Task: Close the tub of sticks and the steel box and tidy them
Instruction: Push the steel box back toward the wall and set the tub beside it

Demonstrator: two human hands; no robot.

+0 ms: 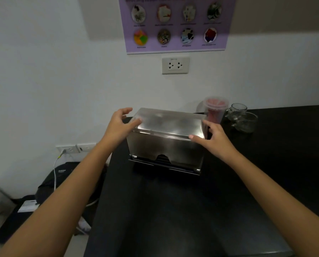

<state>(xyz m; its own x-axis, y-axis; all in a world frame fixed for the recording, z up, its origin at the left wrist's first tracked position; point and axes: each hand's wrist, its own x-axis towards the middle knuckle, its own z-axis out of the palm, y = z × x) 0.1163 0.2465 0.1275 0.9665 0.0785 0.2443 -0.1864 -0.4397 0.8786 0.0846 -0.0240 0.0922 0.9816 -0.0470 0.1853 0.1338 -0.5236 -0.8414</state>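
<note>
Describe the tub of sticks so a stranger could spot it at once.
Find the black counter under the wall socket. Behind the right end of the steel box stands the tub, against the wall. Unlike the two clear glass mugs to its right, it is plastic, holds red sticks and wears a lid.

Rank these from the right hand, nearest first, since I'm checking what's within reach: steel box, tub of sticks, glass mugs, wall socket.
From the right hand:
1. Steel box, touching its right end.
2. Tub of sticks, just behind.
3. Glass mugs, farther right.
4. Wall socket, up on the wall.
</note>
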